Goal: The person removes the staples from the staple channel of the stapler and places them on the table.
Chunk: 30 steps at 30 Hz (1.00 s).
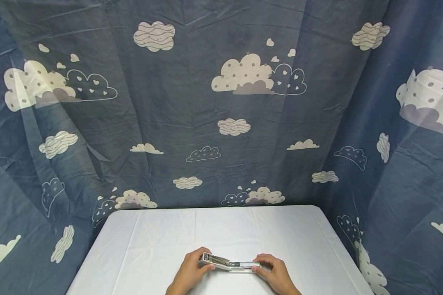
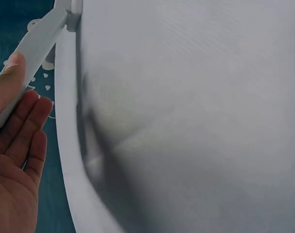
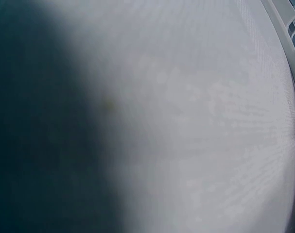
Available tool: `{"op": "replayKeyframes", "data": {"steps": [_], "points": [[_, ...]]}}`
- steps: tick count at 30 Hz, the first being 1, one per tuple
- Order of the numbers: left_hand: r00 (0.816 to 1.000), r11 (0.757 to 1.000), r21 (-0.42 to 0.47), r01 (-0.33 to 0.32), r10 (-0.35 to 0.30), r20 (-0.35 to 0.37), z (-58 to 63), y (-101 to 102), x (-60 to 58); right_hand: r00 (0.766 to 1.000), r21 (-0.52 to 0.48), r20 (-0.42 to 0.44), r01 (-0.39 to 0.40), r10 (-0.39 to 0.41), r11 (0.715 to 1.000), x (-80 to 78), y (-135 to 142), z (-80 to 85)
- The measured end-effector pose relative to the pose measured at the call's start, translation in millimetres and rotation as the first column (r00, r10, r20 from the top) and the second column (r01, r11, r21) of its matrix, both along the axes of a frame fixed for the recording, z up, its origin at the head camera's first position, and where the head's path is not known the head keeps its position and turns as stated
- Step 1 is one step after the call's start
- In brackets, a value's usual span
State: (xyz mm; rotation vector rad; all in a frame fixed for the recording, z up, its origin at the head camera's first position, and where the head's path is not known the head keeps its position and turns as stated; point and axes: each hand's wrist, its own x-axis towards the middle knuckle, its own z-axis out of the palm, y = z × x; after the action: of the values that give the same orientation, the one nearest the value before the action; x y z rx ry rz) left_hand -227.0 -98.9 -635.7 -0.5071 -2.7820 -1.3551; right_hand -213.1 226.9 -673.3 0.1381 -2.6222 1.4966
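Observation:
A white stapler [image 1: 240, 265] is spread wide at its hinge near the front of the table, its metal insides facing up. My left hand [image 1: 191, 271] grips the end of its raised cover between thumb and fingers. On the other side, the right hand [image 1: 276, 273] pinches the far end of the base, low over the tabletop. In the left wrist view the cover's smooth white outside [image 2: 43, 39] slants up from under the thumb, with the other fingers behind and below it. The right wrist view catches just a sliver of the stapler [image 3: 282, 14] at its upper right; the right hand is hidden there.
A white cloth covers the table [image 1: 162, 237], which has rounded far corners. Behind it and along both sides hangs a dark blue curtain [image 1: 192, 102] with a cloud pattern.

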Motion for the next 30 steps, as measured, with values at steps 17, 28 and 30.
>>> {"op": "replayKeyframes", "data": {"steps": [17,28,30], "points": [[0.999,0.998,-0.064,-0.025,0.027,0.032,-0.8,-4,1.6,1.000,0.014,0.031,-0.001,0.001,1.000,-2.6,1,-3.1],[0.995,0.994,-0.069,-0.082,0.078,-0.054,6.4,3,0.1,1.000,0.022,0.003,-0.008,0.008,1.000,-1.8,0,-3.2],[0.992,0.994,-0.061,-0.088,0.081,-0.100,9.4,8,0.1,1.000,0.017,0.000,-0.007,0.007,1.000,-1.2,0,-1.9]]}}
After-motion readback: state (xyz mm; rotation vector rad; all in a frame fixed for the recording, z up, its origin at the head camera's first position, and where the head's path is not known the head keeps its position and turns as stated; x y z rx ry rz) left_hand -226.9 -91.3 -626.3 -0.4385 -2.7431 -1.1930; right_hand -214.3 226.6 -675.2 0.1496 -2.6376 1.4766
